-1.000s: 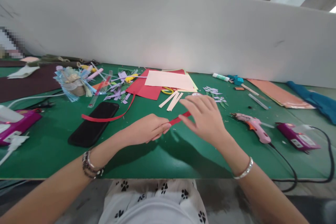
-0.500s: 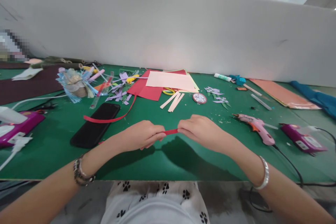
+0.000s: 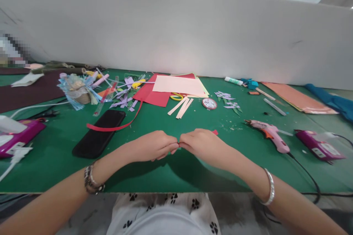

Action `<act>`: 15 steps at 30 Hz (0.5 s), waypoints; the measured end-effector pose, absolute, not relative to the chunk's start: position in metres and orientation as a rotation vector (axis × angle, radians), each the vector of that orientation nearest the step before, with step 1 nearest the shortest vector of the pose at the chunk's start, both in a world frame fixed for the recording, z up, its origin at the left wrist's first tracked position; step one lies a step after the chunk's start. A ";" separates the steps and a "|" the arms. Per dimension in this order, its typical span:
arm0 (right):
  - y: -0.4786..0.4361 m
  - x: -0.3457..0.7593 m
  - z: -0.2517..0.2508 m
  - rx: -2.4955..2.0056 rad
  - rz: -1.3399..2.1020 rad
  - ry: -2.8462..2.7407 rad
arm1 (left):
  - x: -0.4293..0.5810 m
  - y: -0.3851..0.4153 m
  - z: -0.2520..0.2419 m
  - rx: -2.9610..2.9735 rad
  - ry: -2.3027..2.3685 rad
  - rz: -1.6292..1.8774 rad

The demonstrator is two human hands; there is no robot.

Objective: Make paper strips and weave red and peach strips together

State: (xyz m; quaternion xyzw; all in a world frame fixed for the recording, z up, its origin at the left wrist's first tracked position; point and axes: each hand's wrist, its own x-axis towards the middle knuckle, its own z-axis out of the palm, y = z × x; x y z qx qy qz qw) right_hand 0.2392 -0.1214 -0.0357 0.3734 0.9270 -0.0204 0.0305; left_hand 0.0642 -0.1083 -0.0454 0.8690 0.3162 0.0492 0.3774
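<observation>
Left hand [image 3: 154,146] and right hand [image 3: 202,143] pinch red strip [image 3: 214,132] — close together.

No lettering can be read anywhere on the green table [image 3: 55,161]. White stickers on the purple box at the left edge [image 3: 16,137] and the purple box at the right [image 3: 317,145] are too blurred to make out, as is the print on the round red-rimmed disc [image 3: 209,103].

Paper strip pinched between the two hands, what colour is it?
Red. The paper strip shows best in the head view, trailing left over the green table.
</observation>
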 end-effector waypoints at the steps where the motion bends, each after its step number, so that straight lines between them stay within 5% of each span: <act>1: -0.120 0.240 -0.035 1.182 -0.100 2.823 | 0.063 -0.108 -0.047 2.210 0.816 0.127; 15: -0.120 0.245 -0.036 1.152 -0.247 2.880 | 0.058 -0.107 -0.049 2.096 0.775 0.043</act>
